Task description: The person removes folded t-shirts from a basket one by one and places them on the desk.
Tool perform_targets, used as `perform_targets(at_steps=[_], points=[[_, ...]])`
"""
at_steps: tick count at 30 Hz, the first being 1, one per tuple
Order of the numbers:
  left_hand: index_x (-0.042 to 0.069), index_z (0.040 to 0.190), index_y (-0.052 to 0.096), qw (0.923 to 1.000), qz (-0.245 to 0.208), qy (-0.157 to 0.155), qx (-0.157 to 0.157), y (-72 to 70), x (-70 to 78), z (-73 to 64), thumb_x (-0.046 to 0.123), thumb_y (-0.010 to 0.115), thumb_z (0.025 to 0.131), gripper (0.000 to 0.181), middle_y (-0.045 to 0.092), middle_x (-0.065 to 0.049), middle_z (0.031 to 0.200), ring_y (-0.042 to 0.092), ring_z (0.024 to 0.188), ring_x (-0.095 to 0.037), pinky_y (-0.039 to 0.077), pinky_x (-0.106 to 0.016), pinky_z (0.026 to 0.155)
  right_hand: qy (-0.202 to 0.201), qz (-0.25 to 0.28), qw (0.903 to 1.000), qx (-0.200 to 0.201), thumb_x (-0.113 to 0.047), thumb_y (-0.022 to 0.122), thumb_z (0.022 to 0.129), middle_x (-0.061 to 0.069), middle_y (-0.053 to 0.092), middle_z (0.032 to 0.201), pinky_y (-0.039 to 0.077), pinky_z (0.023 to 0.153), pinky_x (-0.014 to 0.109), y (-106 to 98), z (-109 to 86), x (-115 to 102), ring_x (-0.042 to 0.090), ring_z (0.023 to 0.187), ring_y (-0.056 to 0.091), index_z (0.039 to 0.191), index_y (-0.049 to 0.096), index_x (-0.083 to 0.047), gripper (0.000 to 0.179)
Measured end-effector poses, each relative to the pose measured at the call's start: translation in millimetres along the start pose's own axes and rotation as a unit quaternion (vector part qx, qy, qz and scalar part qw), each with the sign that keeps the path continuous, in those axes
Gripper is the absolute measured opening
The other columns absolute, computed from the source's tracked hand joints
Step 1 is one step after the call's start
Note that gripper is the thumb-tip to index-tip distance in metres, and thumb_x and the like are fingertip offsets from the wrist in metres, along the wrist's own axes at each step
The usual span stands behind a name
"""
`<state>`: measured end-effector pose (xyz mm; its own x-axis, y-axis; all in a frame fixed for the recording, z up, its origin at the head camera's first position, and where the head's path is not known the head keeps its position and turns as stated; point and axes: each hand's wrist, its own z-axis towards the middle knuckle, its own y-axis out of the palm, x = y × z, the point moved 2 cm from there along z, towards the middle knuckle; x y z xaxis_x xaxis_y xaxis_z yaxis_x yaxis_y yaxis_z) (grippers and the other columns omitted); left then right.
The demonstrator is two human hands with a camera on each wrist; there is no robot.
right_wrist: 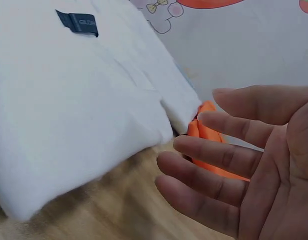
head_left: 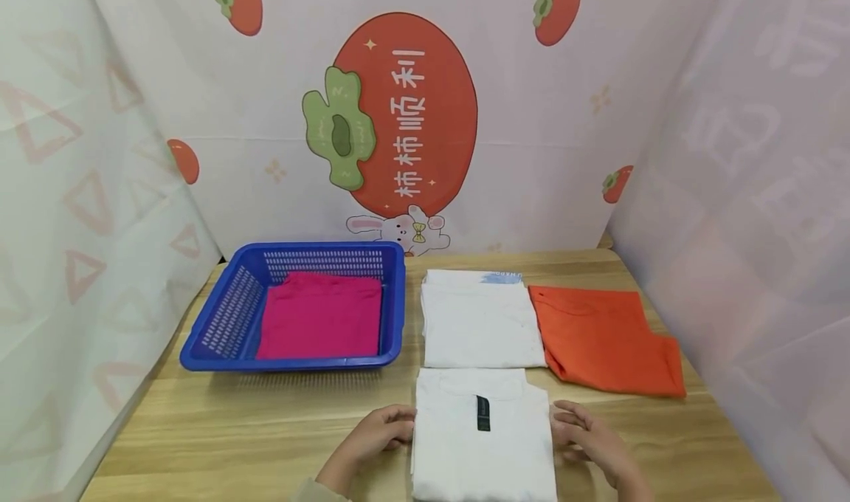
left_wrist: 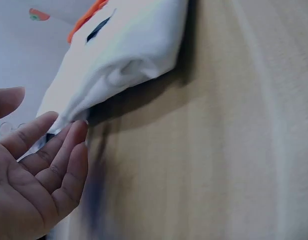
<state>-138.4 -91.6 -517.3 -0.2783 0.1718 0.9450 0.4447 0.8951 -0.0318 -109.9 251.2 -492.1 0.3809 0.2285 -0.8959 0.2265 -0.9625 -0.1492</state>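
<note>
A folded white T-shirt (head_left: 483, 450) with a black neck label (head_left: 483, 413) lies at the table's near edge, between both hands. My left hand (head_left: 380, 435) is at its left edge with fingers loosely bent; in the left wrist view the fingertips (left_wrist: 80, 131) reach the cloth's edge, and whether they touch it I cannot tell. On the other side my right hand (head_left: 591, 439) is beside the right edge. The right wrist view shows its fingers (right_wrist: 213, 150) spread and relaxed, holding nothing, a little apart from the shirt.
Behind the T-shirt lies another folded white garment (head_left: 481, 325) with a blue print. An orange folded garment (head_left: 598, 336) is to its right. At the left stands a blue plastic basket (head_left: 292, 365) containing a pink folded garment (head_left: 322, 317). Printed curtains (head_left: 531, 155) enclose the wooden table (head_left: 265, 435).
</note>
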Motion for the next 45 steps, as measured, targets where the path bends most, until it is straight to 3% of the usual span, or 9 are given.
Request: perform_targets(at_steps=[6, 13, 21, 26, 32, 37, 45], points=[[-0.012, 0.122, 0.039, 0.9996, -0.002, 0.017, 0.02, -14.4, 16.0, -9.3, 0.02, 0.052, 0.085, 0.05, 0.046, -0.025, 0.116, 0.052, 0.094, -0.029, 0.043, -0.038, 0.078, -0.034, 0.008, 0.9994, -0.001, -0.018, 0.05, 0.087, 0.033, 0.034, 0.123, 0.046, 0.072, 0.039, -1, 3.1, -16, 0.028, 0.087, 0.052, 0.13, 0.023, 0.01, 0.058], [-0.009, 0.125, 0.036, 0.9987, 0.002, 0.034, 0.038, -32.4, 33.6, -23.8, 0.023, 0.051, 0.086, 0.053, 0.041, -0.025, 0.122, 0.047, 0.102, -0.035, 0.04, -0.039, 0.082, -0.054, 0.023, 0.9983, 0.004, -0.015, 0.051, 0.086, 0.028, 0.04, 0.121, 0.047, 0.071, 0.036, 26, 19.5, -40, 0.026, 0.087, 0.053, 0.128, 0.032, 0.007, 0.05], [-0.005, 0.128, 0.034, 0.9988, -0.011, 0.048, 0.003, -49.3, 62.7, -38.0, 0.02, 0.048, 0.088, 0.049, 0.04, -0.021, 0.125, 0.045, 0.105, -0.031, 0.036, -0.04, 0.088, -0.114, 0.008, 0.9901, -0.081, -0.019, 0.056, 0.084, 0.029, 0.041, 0.119, 0.047, 0.072, 0.038, 66, 51.7, -81, 0.031, 0.087, 0.055, 0.127, 0.034, 0.005, 0.054], [-0.004, 0.128, 0.035, 0.998, 0.002, 0.063, 0.007, -65.0, 78.7, -38.6, 0.022, 0.048, 0.088, 0.049, 0.038, -0.022, 0.126, 0.046, 0.105, -0.03, 0.035, -0.041, 0.088, -0.144, -0.014, 0.9812, -0.128, -0.017, 0.052, 0.086, 0.03, 0.041, 0.117, 0.047, 0.072, 0.039, 82, 71.0, -107, 0.035, 0.089, 0.053, 0.126, 0.035, 0.005, 0.049], [-0.003, 0.129, 0.033, 0.995, 0.032, 0.092, 0.02, -95.0, 93.2, -40.7, 0.025, 0.046, 0.089, 0.05, 0.034, -0.022, 0.129, 0.044, 0.107, -0.033, 0.034, -0.043, 0.089, -0.146, -0.008, 0.9781, -0.148, -0.011, 0.048, 0.087, 0.023, 0.047, 0.113, 0.047, 0.072, 0.04, 103, 90.2, -133, 0.03, 0.086, 0.054, 0.124, 0.038, 0.002, 0.041], [0.002, 0.13, 0.034, 0.9947, 0.048, 0.075, 0.051, -124.3, 98.5, -37.2, 0.03, 0.045, 0.089, 0.051, 0.033, -0.019, 0.132, 0.041, 0.11, -0.033, 0.035, -0.039, 0.089, -0.14, 0.02, 0.9764, -0.163, -0.009, 0.047, 0.087, 0.021, 0.049, 0.112, 0.046, 0.072, 0.042, 126, 102.7, -148, 0.031, 0.088, 0.055, 0.123, 0.039, 0.003, 0.039], [0.004, 0.131, 0.033, 0.9944, 0.053, 0.03, 0.086, -159.9, 102.8, -15.9, 0.037, 0.041, 0.09, 0.054, 0.033, -0.019, 0.132, 0.041, 0.111, -0.031, 0.032, -0.044, 0.091, -0.125, 0.058, 0.9751, -0.174, -0.01, 0.041, 0.089, 0.026, 0.046, 0.116, 0.042, 0.078, 0.046, 154, 116.9, -162, 0.037, 0.096, 0.052, 0.123, 0.036, 0.007, 0.038]])
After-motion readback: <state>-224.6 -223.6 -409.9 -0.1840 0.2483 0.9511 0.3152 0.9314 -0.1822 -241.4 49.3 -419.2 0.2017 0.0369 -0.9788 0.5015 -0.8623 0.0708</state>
